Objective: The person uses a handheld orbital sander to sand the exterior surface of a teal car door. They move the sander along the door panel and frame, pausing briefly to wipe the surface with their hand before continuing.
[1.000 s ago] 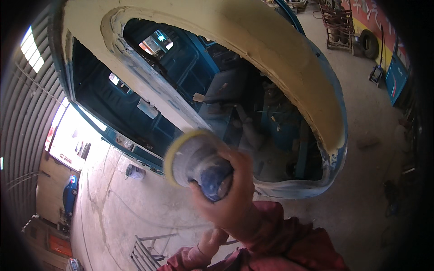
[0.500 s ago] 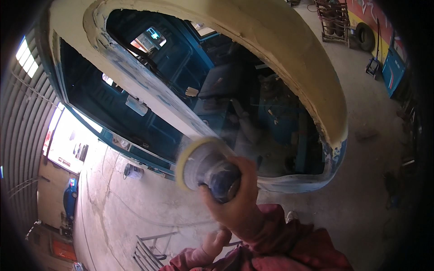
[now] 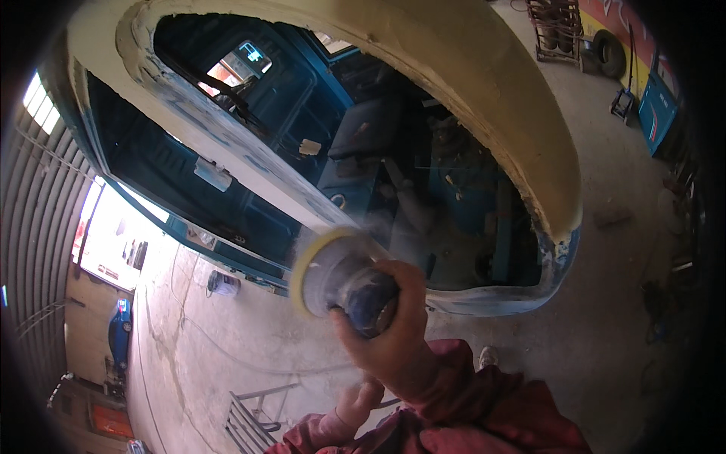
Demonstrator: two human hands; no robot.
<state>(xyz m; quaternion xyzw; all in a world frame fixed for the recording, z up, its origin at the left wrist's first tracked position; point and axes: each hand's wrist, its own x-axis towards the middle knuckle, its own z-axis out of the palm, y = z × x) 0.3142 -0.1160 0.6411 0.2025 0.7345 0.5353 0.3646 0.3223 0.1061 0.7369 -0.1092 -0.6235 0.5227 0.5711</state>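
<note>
One round sander sat near the centre of the frame, yellow-rimmed pad to the left, dark blue grip to the right. My right hand was curled round that grip, thumb on the near side and fingers over the far side. I judged the tool rigid and moderately heavy, likely to buzz and pull sideways, with dust making its casing a little slick; the rounded grip looked the right place to hold it, well clear of the pad's edge. The pale window post of the cab shell, running from upper left toward the centre, looked stiff, though its coating might chip.

The pad's face was turned away, so I couldn't tell whether it was touching the post. My left hand, at lower centre, was partly covered; I couldn't tell how far its fingers were bent or whether they held anything. Haze blurred the post's lower end, the cab's interior was mostly dark, and the lower edge cut off the red sleeves.
</note>
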